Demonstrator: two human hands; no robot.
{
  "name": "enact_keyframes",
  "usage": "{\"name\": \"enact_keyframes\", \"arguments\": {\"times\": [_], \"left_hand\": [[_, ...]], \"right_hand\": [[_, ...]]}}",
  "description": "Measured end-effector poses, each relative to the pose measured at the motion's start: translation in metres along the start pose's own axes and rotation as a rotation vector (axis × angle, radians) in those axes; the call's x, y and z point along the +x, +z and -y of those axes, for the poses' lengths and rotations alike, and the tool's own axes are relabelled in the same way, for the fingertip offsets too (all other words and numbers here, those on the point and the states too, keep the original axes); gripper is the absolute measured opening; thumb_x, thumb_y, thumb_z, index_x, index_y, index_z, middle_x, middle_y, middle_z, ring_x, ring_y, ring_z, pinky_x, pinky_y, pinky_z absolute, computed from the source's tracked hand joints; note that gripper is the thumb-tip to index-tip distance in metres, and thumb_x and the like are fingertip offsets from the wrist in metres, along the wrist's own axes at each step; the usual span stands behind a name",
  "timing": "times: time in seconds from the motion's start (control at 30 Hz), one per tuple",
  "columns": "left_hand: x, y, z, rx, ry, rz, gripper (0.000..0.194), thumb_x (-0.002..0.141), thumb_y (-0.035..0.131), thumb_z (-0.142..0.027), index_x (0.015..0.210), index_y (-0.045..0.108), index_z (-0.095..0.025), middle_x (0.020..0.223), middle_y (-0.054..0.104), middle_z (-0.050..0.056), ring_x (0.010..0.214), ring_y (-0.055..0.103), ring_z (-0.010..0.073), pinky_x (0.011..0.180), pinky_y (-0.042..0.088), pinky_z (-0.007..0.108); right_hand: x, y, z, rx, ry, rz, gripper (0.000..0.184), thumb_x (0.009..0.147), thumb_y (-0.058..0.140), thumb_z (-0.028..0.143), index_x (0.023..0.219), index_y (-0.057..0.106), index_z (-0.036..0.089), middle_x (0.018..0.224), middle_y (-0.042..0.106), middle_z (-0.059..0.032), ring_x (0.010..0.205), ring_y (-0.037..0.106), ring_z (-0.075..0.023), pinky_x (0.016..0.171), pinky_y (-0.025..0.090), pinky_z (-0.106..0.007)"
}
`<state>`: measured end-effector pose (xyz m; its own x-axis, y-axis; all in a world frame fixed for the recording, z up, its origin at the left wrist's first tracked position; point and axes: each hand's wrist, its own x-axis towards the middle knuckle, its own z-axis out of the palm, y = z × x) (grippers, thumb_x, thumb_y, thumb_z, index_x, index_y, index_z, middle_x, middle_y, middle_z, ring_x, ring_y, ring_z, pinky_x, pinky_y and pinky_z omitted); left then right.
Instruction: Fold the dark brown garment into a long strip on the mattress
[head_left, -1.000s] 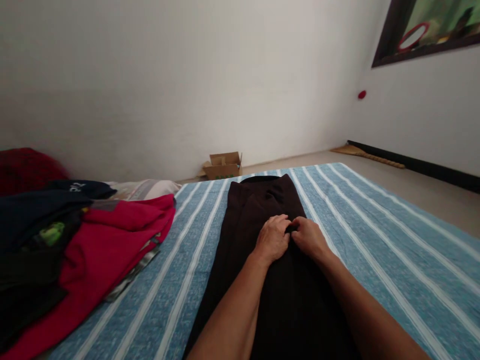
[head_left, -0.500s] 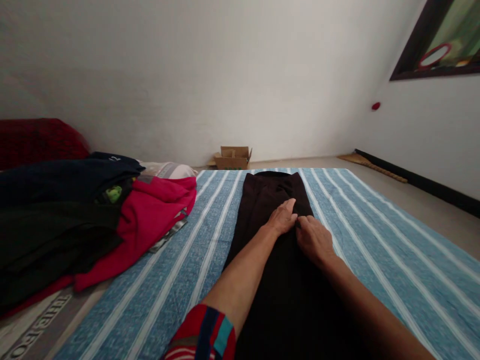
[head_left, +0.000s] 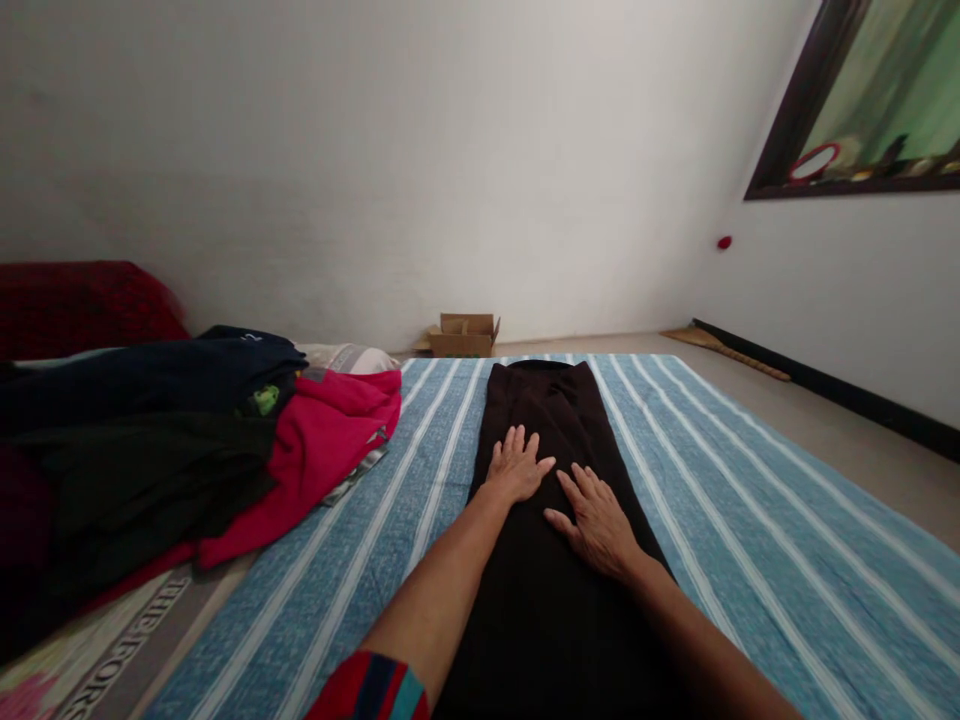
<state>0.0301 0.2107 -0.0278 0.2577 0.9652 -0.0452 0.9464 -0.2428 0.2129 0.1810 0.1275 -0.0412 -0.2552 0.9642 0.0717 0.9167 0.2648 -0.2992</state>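
Observation:
A long black garment [head_left: 544, 420] lies flat lengthwise on a blue and white striped sheet [head_left: 750, 520]. My left hand [head_left: 516, 467] rests palm down on its middle, fingers spread and stretched out. My right hand [head_left: 596, 518] lies flat on the cloth just to the right and a little nearer to me, fingers apart. Both hands hold nothing. Both forearms reach over the near part of the garment.
A heap of clothes, red [head_left: 315, 450], navy [head_left: 150, 370] and black [head_left: 135, 490], lies at the left. A small cardboard box [head_left: 463, 336] stands by the far wall. Bare floor [head_left: 840, 420] runs along the right wall under a dark-framed window [head_left: 862, 110].
Both hands have let go of the pinched fabric, opened flat and slid nearer to me on the black garment. The camera view has shifted slightly.

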Motion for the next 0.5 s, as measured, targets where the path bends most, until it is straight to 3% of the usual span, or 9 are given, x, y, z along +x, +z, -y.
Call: {"name": "enact_keyframes", "arguments": {"times": [0.27,0.37,0.5], "left_hand": [[0.007,-0.006,-0.011,0.030,-0.025,-0.017,0.067,0.087,0.028,-0.060,0.142,0.032,-0.021,0.152,0.020,0.015,0.139,0.012,0.0340,0.109,0.010,0.055],[0.017,-0.005,-0.025,0.024,0.027,-0.078,0.067,0.086,0.031,-0.060,0.141,0.034,-0.021,0.153,0.017,0.013,0.140,0.008,0.0351,0.110,0.009,0.052],[0.028,0.005,-0.033,-0.036,0.086,-0.034,0.059,0.088,0.031,-0.058,0.138,0.038,-0.028,0.154,0.015,0.009,0.140,0.009,0.0348,0.109,0.014,0.054]], "right_hand": [[-0.001,0.005,0.000,0.016,0.004,-0.033,0.071,0.088,0.028,0.063,0.142,0.035,0.018,0.149,0.026,-0.0126,0.138,0.019,-0.0312,0.109,0.019,-0.045],[-0.001,0.006,0.000,0.020,0.002,-0.035,0.071,0.088,0.028,0.063,0.142,0.035,0.018,0.149,0.026,-0.0121,0.138,0.020,-0.0313,0.110,0.019,-0.045],[0.000,0.007,-0.001,0.020,0.005,-0.034,0.071,0.089,0.027,0.063,0.141,0.038,0.015,0.150,0.026,-0.0119,0.137,0.021,-0.0315,0.109,0.020,-0.045]]}}
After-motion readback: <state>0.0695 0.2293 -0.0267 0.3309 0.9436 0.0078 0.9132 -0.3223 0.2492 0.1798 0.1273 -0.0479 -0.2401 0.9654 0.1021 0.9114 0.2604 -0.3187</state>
